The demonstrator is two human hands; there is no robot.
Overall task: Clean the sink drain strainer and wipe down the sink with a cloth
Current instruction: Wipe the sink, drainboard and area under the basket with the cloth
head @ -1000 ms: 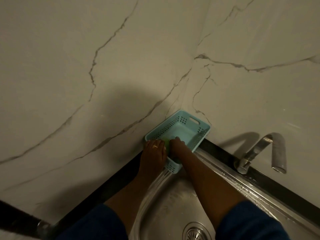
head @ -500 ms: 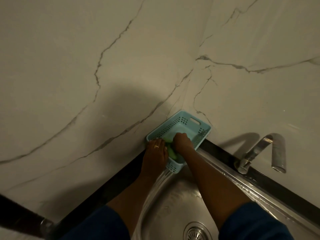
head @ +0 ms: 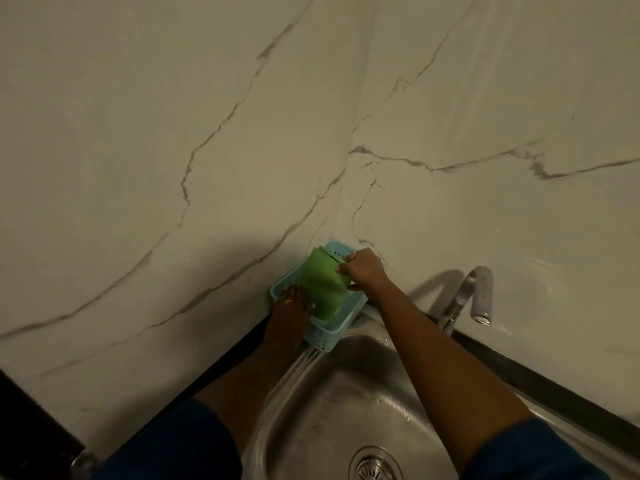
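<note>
Green cloth [head: 323, 287], soft and folded, hung over the light blue perforated plastic basket [head: 320, 337], with its lower end down inside it. At the left, the left hand [head: 290, 304], with a gold ring on one finger, rested on the basket's left rim. Its fingers lay close together, their tips just beside the green cloth. The basket sat in the corner where the white veined marble wall [head: 173, 133] met the dark worktop [head: 540, 379], at the back corner of the stainless steel sink [head: 346, 400]. To the right of the cloth, the right hand [head: 363, 271] pinched its upper right edge, fingers curled and thumb below. Both forearms reached up from dark blue sleeves [head: 180, 445] at the bottom edge. The round metal drain strainer [head: 375, 467] lay in the sink floor, well apart from both hands and partly cut off by the frame. Farthest right, the curved chrome tap [head: 465, 296] stood behind the sink with its spout pointing down.
</note>
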